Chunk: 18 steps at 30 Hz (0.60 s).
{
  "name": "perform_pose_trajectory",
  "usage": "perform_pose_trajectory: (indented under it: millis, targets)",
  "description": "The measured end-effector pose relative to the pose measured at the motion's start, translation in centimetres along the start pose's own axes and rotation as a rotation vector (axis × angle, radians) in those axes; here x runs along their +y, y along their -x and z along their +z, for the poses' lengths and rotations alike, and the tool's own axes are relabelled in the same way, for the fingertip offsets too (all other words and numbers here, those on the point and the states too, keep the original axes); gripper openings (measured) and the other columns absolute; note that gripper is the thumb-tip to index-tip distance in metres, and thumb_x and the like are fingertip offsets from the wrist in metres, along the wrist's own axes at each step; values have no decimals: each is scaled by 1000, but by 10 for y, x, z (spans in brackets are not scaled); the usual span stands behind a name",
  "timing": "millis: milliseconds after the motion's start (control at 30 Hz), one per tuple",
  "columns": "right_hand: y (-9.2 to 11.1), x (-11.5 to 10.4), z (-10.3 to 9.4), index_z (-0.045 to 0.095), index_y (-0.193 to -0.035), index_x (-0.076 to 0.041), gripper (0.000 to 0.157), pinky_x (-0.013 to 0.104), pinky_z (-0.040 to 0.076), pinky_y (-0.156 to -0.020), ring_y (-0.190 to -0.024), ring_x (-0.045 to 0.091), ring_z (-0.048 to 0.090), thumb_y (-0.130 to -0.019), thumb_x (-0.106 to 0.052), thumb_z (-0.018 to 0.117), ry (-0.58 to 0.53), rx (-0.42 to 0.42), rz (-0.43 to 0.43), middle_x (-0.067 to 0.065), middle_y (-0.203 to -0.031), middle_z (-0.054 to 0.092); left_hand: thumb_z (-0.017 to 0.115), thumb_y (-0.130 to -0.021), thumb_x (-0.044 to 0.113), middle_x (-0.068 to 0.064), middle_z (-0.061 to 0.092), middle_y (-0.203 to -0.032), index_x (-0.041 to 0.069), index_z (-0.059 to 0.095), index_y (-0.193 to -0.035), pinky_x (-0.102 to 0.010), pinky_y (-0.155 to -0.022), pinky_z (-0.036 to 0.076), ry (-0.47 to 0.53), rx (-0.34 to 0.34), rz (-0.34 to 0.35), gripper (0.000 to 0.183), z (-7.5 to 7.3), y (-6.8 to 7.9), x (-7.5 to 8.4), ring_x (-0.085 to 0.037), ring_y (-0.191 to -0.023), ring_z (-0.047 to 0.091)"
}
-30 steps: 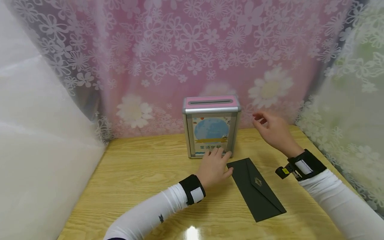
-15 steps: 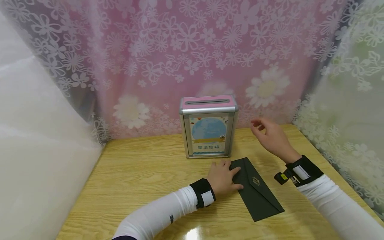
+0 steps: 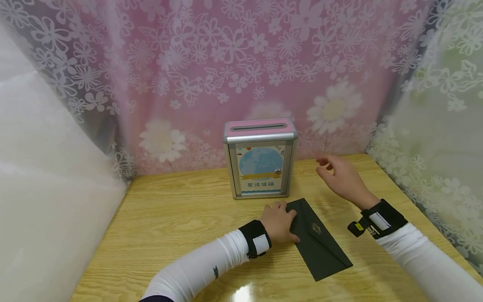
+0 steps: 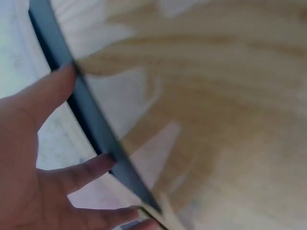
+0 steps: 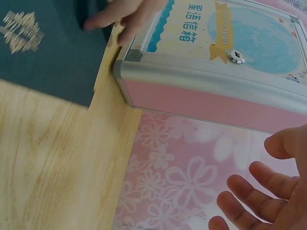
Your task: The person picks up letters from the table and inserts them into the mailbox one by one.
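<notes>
A dark green envelope (image 3: 320, 247) with a gold emblem lies flat on the table, its flap side up. My left hand (image 3: 277, 222) reaches to its left edge, the thumb and index finger resting on it. In the left wrist view the fingers of that hand (image 4: 33, 139) are spread along the envelope's edge (image 4: 98, 112). My right hand (image 3: 347, 182) hovers right of the box, holding nothing, its fingers loosely bent. Behind the envelope stands a pink and silver letter box (image 3: 260, 167) with a slot on top, a picture front and a small lock (image 5: 236, 56).
The wood-grain table (image 3: 181, 209) extends left of the hands. A pink floral curtain (image 3: 211, 84) hangs directly behind the box. White sheeting (image 3: 53, 180) closes off the left side, and a flowered translucent sheet (image 3: 445, 167) the right.
My left hand has come down from in front of the box to the envelope's left edge. The envelope's far end has shifted slightly left. My right hand has lowered a little.
</notes>
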State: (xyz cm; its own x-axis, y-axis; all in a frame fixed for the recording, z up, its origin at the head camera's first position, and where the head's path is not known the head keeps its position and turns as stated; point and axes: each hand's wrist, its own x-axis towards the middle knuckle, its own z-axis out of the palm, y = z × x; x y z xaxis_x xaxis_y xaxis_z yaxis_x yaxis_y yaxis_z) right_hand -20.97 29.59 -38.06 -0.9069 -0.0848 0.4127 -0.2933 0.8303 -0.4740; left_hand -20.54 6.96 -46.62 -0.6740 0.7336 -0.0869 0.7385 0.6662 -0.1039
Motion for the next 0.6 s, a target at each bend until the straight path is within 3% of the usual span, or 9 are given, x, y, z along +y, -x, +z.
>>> perform_pose_trajectory:
  millis: [267,400,600]
  targets:
    - [7,5,4,58,-122,-5,33,51,46,-75,-97,31,51,-96,-25,57,25,-59,17,17,-115,58,75,-60,68,-2,51,-126,32,50,-133,-42,-83,46,71,-95,-5,85,-16,2,-6,-21,-109,45]
    - [11,6,6,57,-124,-6,36,52,46,-76,-98,31,51,-96,-29,55,31,-85,31,17,-116,57,81,-55,64,-2,49,-128,28,46,-137,-42,-85,46,68,-123,-17,96,-20,-2,-8,-21,-111,45]
    - [14,8,9,57,-124,-6,34,52,46,-76,-99,34,51,-96,-24,57,25,-101,34,18,-117,56,86,-50,58,-4,47,-122,27,43,-138,-38,-81,46,75,-183,-32,103,-25,-7,-9,-20,-107,43]
